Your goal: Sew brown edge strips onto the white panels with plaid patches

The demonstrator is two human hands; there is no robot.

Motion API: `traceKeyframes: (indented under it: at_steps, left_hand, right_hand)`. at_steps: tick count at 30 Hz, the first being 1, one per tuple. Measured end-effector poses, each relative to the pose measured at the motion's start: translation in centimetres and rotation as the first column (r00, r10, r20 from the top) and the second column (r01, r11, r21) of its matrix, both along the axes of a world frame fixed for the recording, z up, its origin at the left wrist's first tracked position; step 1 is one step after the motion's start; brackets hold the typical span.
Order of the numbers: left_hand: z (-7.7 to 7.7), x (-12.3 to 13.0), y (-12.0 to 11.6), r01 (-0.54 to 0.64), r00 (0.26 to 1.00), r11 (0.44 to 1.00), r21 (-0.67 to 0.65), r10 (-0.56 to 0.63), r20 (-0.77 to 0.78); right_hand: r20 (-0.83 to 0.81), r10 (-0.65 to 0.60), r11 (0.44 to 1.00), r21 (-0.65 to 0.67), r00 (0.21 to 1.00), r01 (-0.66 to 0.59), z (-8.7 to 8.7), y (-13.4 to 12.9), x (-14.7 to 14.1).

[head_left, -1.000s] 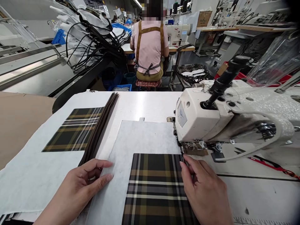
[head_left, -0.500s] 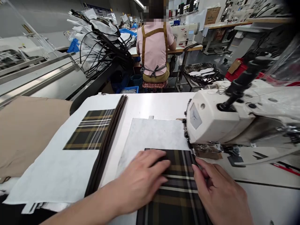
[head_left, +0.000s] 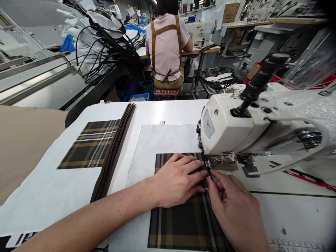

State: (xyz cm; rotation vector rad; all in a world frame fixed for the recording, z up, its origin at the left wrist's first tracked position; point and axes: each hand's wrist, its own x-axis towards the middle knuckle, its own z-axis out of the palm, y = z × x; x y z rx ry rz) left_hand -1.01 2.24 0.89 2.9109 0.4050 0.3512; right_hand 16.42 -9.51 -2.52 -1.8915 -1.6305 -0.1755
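Note:
A dark plaid fabric panel (head_left: pixel 181 224) lies on a white backing sheet (head_left: pixel 168 136) under the head of a white sewing machine (head_left: pixel 231 122). My left hand (head_left: pixel 181 180) rests flat on the panel, fingers stretched toward its right edge, close to the needle area. At that edge my right hand (head_left: pixel 233 210) pinches the folded dark border of the plaid between thumb and forefinger, just below the presser foot. The needle itself is hard to make out. My left palm covers part of the plaid pattern.
To the left, a stack of white-backed pieces with dark edges (head_left: pixel 112 154) bears a plaid patch (head_left: pixel 90 143). Tan fabric (head_left: pixel 28 140) lies beyond it. Red-handled scissors or snips (head_left: pixel 309 179) lie behind the machine arm. A person (head_left: pixel 166 49) sits sewing ahead.
My left hand has slid right across the plaid toward the machine, its fingers now closer together. My right hand keeps its pinch at the edge. The whole view has shifted slightly.

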Motion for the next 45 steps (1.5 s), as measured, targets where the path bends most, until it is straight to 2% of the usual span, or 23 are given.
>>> traceKeyframes:
  at_steps: [17,26,45]
  left_hand:
    - [-0.27,0.33,-0.11,-0.012,0.999,1.0,-0.005,0.013,0.033]
    - [-0.43,0.53,-0.02,-0.015,0.998,1.0,0.013,0.014,0.056]
    - [-0.89,0.78,-0.25,-0.023,0.995,0.999,0.023,0.02,0.099]
  right_hand:
    - [-0.017,0.005,1.0,-0.024,1.0,-0.005,-0.25,-0.11,0.0]
    - [0.026,0.006,0.999,0.035,1.0,-0.007,0.04,0.05,-0.01]
    - [-0.059,0.002,1.0,-0.03,0.998,-0.004,-0.11,-0.12,-0.11]
